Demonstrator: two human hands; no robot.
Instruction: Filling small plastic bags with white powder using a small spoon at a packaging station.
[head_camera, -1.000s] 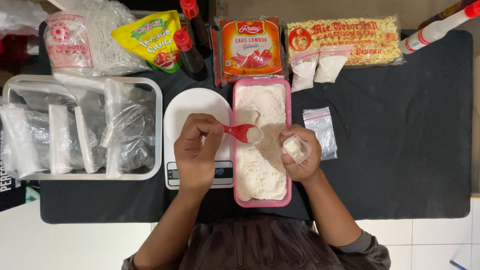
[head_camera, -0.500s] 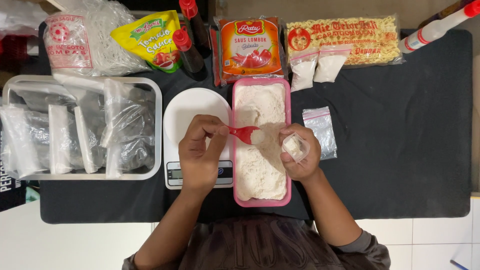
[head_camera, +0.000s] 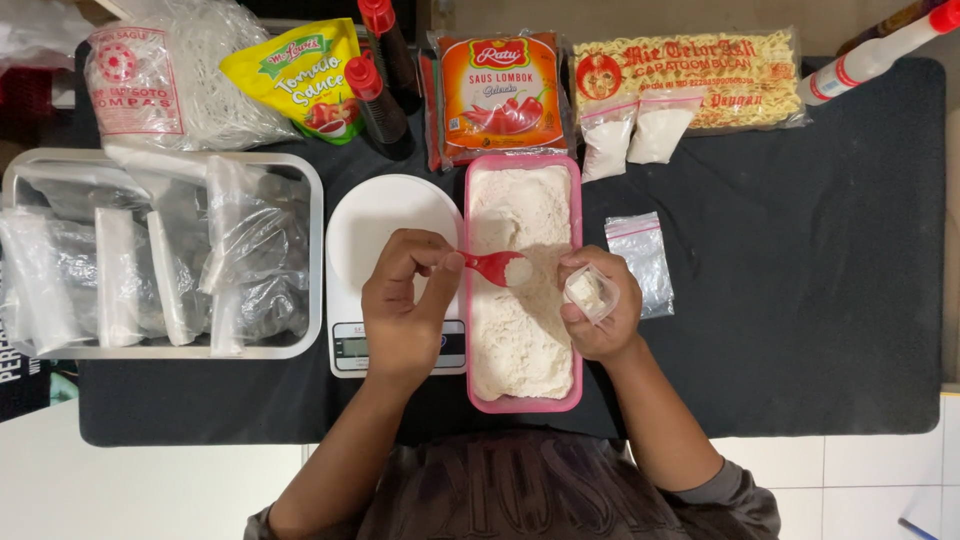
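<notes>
Mat (head_camera: 800, 300), black and wide, covers the desk under everything. A metal tray (head_camera: 312, 260) full of clear bags sits at its left edge. Along the far edge lie a bag of thin white noodles (head_camera: 190, 75), a yellow sauce pouch (head_camera: 305, 75), two dark bottles with red caps (head_camera: 378, 100), an orange sauce pack (head_camera: 497, 95) and a pack of yellow noodles (head_camera: 690, 75). Two little bags of white powder (head_camera: 635, 135) lean on that last pack. In the middle is a white scale (head_camera: 380, 215), and just beside it, on its right, a pink tub (head_camera: 574, 230) full of white powder.

My left hand (head_camera: 400, 315) is over the scale. Its fingers pinch the handle of a red spoon (head_camera: 495, 266) with some powder in it, held above the tub. My right hand (head_camera: 600, 310) is at the tub's right rim, closed around a small clear bag (head_camera: 588, 293) with its mouth open. An empty zip bag (head_camera: 642, 262) lies flat just right of that hand.
</notes>
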